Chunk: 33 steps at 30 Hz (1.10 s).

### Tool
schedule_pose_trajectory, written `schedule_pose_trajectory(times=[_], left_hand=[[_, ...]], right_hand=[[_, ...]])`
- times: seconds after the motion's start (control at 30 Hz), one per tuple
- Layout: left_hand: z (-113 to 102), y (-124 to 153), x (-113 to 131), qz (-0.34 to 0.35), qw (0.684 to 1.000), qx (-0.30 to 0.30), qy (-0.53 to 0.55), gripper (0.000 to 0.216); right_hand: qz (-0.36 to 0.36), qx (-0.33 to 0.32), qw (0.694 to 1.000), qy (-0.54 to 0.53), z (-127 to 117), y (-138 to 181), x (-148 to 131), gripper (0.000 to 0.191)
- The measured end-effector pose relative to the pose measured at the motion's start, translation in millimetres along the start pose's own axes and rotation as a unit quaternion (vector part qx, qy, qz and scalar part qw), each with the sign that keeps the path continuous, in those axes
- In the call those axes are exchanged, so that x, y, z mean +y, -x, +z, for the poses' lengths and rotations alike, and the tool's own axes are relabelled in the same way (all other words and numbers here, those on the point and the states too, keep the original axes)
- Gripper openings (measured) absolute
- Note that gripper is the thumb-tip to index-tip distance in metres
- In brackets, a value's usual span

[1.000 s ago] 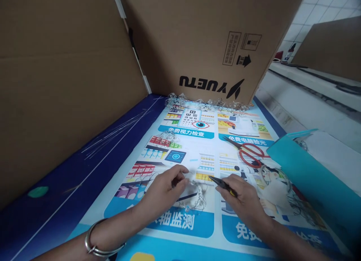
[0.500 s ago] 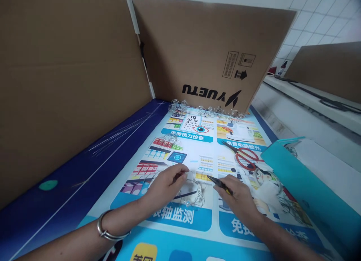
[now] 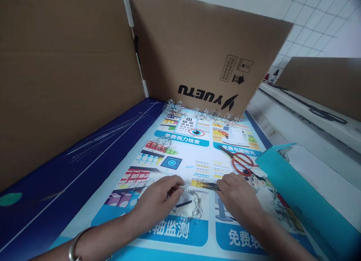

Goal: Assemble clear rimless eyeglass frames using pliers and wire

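My left hand [image 3: 158, 202] pinches a thin wire strung with clear beads [image 3: 191, 204] that lies on a printed poster [image 3: 180, 167]. My right hand [image 3: 239, 197] grips small pliers [image 3: 208, 185] whose dark tips point left at the wire, close to my left fingertips. A silver bangle [image 3: 73, 246] is on my left wrist.
Red-handled scissors [image 3: 239, 161] lie on the poster behind my right hand. A teal paper bag [image 3: 299, 193] lies at the right. Cardboard panels [image 3: 205, 54] stand at the back and left, with clear bead clusters [image 3: 200, 110] at their foot. Loose wires [image 3: 107, 131] lie on the blue strip.
My right hand has moved left and lowered the pliers toward the wire. My left hand stays on the beaded wire. The camera has shifted slightly.
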<state>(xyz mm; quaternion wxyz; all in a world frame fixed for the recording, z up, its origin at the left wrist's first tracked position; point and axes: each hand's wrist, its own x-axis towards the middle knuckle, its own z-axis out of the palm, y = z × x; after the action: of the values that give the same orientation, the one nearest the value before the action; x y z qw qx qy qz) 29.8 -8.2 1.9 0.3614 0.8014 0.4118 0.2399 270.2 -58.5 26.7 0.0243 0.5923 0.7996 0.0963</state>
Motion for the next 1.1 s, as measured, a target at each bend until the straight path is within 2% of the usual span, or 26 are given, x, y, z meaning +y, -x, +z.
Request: schedule_pose_trajectory(times=[0.2, 0.5, 0.77, 0.97, 1.1], left_hand=[[0.2, 2.7, -3.4, 0.009, 1.0, -0.008, -0.017, 0.016], [1.6, 6.8, -3.7, 0.071, 0.997, 0.026, -0.02, 0.017], [2.1, 6.4, -1.1, 0.101, 0.992, 0.062, -0.035, 0.015], [3.2, 5.4, 3.4, 0.15, 0.977, 0.137, -0.06, 0.02], [2.3, -2.2, -0.9, 0.18, 0.964, 0.178, -0.087, 0.02]], right_hand=[[-0.028, -0.031, 0.997, 0.062, -5.4, -10.9, -9.4, 0.01], [0.003, -0.12, 0.98, 0.16, -16.9, -14.5, -32.2, 0.022], [0.02, -0.094, 0.99, 0.107, -7.5, -6.5, -24.8, 0.019], [0.05, -0.069, 0.993, 0.078, -4.0, -0.6, -18.0, 0.015], [0.079, -0.056, 0.994, 0.06, 1.7, 3.4, -12.1, 0.022]])
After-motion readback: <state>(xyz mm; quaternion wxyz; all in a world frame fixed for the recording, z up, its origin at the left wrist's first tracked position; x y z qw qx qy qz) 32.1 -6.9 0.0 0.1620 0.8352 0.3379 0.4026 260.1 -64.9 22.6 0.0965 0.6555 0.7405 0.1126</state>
